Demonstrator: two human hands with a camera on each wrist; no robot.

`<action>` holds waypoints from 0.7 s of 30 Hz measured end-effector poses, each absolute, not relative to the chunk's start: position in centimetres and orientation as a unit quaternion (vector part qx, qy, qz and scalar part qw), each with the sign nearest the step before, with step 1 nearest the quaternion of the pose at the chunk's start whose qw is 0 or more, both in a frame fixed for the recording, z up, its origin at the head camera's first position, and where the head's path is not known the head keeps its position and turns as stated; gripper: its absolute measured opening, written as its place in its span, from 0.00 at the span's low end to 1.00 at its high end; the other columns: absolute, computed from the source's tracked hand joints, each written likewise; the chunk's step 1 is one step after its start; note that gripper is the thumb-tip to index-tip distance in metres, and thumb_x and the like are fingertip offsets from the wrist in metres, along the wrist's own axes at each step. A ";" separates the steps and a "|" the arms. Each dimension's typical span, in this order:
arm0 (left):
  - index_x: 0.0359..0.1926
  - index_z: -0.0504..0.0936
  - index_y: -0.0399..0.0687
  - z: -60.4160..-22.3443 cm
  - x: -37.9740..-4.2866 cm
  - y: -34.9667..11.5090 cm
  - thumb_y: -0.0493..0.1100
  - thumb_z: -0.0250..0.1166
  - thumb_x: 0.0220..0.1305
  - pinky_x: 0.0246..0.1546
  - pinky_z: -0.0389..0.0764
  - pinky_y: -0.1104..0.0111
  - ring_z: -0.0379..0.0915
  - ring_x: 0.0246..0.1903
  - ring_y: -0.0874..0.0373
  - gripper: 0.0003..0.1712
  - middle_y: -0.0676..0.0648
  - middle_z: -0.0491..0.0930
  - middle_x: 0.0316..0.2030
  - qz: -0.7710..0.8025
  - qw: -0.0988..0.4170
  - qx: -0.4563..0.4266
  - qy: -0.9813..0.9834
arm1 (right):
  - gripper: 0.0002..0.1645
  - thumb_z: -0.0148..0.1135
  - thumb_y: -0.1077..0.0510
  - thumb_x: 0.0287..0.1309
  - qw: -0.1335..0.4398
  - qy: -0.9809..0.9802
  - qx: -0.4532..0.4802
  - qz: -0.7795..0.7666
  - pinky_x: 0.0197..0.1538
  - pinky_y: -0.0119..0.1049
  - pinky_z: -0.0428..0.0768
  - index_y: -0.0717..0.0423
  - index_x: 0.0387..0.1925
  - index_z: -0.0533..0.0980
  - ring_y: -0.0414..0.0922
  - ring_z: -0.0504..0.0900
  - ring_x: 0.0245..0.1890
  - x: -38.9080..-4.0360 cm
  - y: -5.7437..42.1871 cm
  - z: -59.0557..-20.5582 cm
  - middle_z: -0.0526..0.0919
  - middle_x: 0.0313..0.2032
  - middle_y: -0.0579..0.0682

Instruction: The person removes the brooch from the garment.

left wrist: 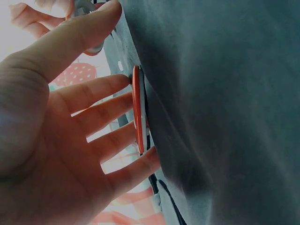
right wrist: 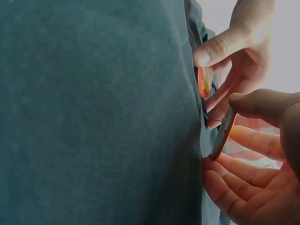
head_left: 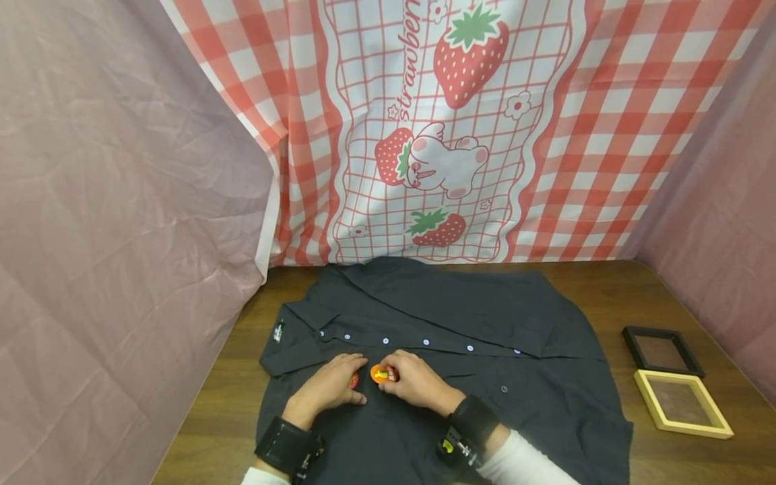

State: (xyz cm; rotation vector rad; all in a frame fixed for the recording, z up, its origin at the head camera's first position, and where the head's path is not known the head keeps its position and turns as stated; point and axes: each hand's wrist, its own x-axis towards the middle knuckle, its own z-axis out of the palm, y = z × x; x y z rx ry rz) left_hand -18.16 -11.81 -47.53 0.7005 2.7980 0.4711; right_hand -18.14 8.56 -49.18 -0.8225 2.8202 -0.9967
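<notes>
A dark button-up shirt (head_left: 545, 417) lies spread over the table, its collar toward the left. My left hand (head_left: 330, 382) rests on it, fingers extended along the far side of a round red badge (head_left: 353, 381) that sits against the cloth. In the left wrist view the fingertips come up to the edge of this red badge (left wrist: 137, 108), with the thumb apart from it. Just to the right, my right hand (head_left: 418, 384) pinches an orange badge (head_left: 377, 374) between thumb and fingers. The right wrist view shows its back tilted to the cloth, a thin pin (right wrist: 215, 120) pointing at the shirt.
A black frame (head_left: 630, 349) and a pale yellow frame (head_left: 694, 430) lie at the right of the wooden table (head_left: 212, 417). Light buttons (head_left: 426, 342) run along the shirt's placket beyond the hands. A strawberry-print checked cloth (head_left: 606, 168) hangs behind.
</notes>
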 end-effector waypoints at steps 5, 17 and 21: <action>0.62 0.74 0.36 -47.7 -18.1 -11.7 0.49 0.75 0.51 0.65 0.68 0.50 0.67 0.65 0.43 0.39 0.38 0.73 0.63 0.171 0.112 0.227 0.952 | 0.15 0.71 0.55 0.53 0.018 0.909 -0.263 -0.324 0.40 0.34 0.79 0.55 0.42 0.81 0.40 0.78 0.35 -18.1 8.5 -49.2 0.82 0.38 0.47; 0.62 0.74 0.38 -47.7 -18.3 -11.6 0.50 0.74 0.53 0.66 0.68 0.50 0.67 0.64 0.44 0.38 0.38 0.74 0.62 0.192 0.114 0.208 0.952 | 0.16 0.71 0.55 0.52 0.005 0.910 -0.261 -0.323 0.39 0.35 0.77 0.54 0.42 0.81 0.40 0.77 0.36 -18.2 8.5 -49.0 0.81 0.38 0.46; 0.62 0.73 0.38 -47.5 -18.4 -11.6 0.50 0.73 0.55 0.65 0.68 0.50 0.68 0.64 0.43 0.37 0.38 0.74 0.62 0.198 0.111 0.210 0.951 | 0.16 0.71 0.55 0.52 0.003 0.909 -0.259 -0.326 0.41 0.36 0.77 0.55 0.43 0.81 0.42 0.78 0.37 -18.2 8.6 -48.9 0.81 0.39 0.47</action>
